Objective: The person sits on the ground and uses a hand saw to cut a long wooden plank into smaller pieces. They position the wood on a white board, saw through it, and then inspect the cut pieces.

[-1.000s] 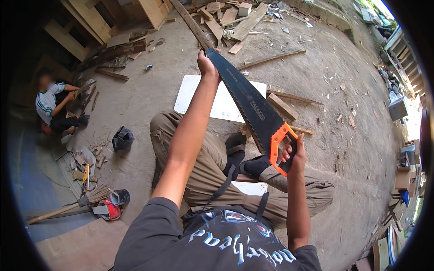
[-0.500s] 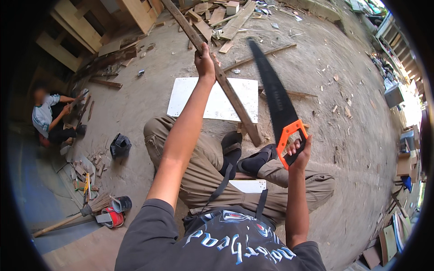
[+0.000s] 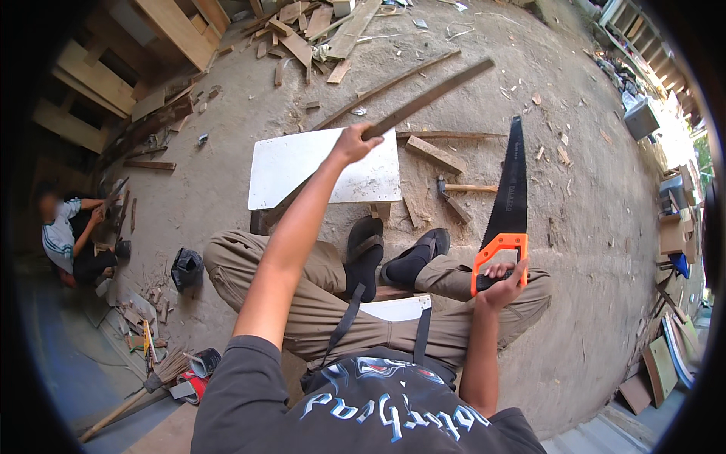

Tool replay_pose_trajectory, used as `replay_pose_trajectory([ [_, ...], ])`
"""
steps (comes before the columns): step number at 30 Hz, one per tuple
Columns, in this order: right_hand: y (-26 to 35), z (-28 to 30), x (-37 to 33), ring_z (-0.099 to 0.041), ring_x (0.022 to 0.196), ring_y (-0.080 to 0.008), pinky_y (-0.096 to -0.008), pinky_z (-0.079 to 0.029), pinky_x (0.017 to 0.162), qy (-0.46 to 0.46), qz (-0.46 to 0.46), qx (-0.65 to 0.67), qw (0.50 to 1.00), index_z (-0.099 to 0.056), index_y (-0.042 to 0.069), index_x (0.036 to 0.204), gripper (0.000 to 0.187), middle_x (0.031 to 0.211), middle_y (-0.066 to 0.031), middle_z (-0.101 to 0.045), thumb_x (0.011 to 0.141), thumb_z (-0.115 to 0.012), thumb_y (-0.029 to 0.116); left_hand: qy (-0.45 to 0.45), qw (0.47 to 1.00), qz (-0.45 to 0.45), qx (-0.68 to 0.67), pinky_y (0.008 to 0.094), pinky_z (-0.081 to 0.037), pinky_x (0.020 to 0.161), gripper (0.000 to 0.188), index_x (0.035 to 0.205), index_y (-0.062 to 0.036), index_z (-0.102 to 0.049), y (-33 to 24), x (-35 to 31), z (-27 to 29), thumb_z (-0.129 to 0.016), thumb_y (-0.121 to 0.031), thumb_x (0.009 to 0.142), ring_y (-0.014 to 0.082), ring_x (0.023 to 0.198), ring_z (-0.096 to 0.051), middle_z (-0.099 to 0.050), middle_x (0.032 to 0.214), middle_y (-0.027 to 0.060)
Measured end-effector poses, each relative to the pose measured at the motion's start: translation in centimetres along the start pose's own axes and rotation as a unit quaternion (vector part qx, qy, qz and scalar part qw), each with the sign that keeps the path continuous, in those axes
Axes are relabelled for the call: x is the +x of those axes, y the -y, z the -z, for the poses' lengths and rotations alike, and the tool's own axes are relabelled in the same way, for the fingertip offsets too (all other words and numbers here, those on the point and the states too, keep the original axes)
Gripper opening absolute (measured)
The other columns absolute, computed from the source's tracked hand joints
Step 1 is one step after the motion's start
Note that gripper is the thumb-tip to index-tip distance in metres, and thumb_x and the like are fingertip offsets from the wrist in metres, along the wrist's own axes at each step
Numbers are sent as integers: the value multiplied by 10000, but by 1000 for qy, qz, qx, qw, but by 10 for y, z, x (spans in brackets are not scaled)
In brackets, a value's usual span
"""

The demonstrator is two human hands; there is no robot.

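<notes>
My left hand (image 3: pixel 353 144) is closed around a long, narrow wooden strip (image 3: pixel 431 98). The strip slants over a white board (image 3: pixel 280 163), its far end up to the right and its near end partly hidden by my forearm. In my right hand (image 3: pixel 501 286) is a handsaw (image 3: pixel 511 189) with an orange and black handle, fingers wrapped through the grip. Its dark blade points away from me, above the ground and apart from the strip. Beyond my sandalled feet lie a hammer (image 3: pixel 467 188) and a short wooden block (image 3: pixel 436 154).
Scrap wood (image 3: pixel 299 45) is heaped at the far side. Another person (image 3: pixel 72 234) sits at the left, holding something. A black bag (image 3: pixel 186 268), a broom (image 3: pixel 166 367) and a red can (image 3: pixel 195 386) stand left of me. Boards (image 3: pixel 658 371) lean at the right.
My left hand has swung the wooden strip round, so its far end now points right instead of left. The saw has moved slightly right and stands more upright. The hammer and block have come into sight.
</notes>
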State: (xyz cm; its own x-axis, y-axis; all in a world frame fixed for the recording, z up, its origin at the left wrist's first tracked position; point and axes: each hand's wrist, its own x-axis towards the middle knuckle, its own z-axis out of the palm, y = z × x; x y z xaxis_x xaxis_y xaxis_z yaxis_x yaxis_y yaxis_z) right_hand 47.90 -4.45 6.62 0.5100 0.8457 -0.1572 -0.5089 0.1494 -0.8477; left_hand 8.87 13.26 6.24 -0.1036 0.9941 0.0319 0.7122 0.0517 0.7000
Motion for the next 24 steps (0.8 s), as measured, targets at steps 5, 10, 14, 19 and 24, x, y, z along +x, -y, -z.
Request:
replay_pose_trajectory([
  [5, -1, -4, -33, -450, 532, -105, -274, -442, 511, 56, 85, -61, 993, -412, -18, 1169, 270, 653, -20, -447, 1054, -491, 213, 50, 988, -51, 135, 395, -440, 996, 533, 1253, -71, -668, 17, -22, -54, -727, -425, 858, 281, 1131, -585, -590, 1205, 120],
  [10, -25, -6, -52, -507, 598, -56, -216, -421, 542, 131, 28, -126, 983, -516, -14, 1041, 169, 739, 6, -530, 984, -605, 118, 36, 973, -156, 169, 386, -435, 976, 474, 1231, -79, -682, 17, -26, -86, -721, -381, 867, 283, 1137, -583, -620, 1202, 130],
  [14, -43, -28, -58, -505, 641, -43, -220, -423, 560, 155, 18, -248, 956, -576, -3, 984, 239, 764, -1, -579, 985, -657, 221, 30, 971, -213, 106, 394, -455, 941, 364, 1104, -68, -708, 3, -23, -93, -706, -353, 878, 277, 1049, -624, -670, 1082, 110],
  [19, -52, -53, -51, -516, 635, -50, -232, -440, 573, 194, 67, -307, 929, -600, -22, 966, 252, 712, -7, -593, 959, -694, 212, -50, 981, -159, 94, 403, -473, 880, 203, 920, -68, -689, 4, -22, -98, -632, -262, 901, 294, 930, -661, -695, 932, 117],
  [24, -68, -66, -48, -525, 609, -62, -251, -446, 557, 204, 82, -321, 921, -607, -11, 975, 269, 694, -15, -605, 947, -712, 234, -41, 984, -91, 148, 454, -513, 860, 292, 845, -32, -668, 1, -19, -109, -555, -291, 920, 339, 925, -667, -697, 916, 171],
])
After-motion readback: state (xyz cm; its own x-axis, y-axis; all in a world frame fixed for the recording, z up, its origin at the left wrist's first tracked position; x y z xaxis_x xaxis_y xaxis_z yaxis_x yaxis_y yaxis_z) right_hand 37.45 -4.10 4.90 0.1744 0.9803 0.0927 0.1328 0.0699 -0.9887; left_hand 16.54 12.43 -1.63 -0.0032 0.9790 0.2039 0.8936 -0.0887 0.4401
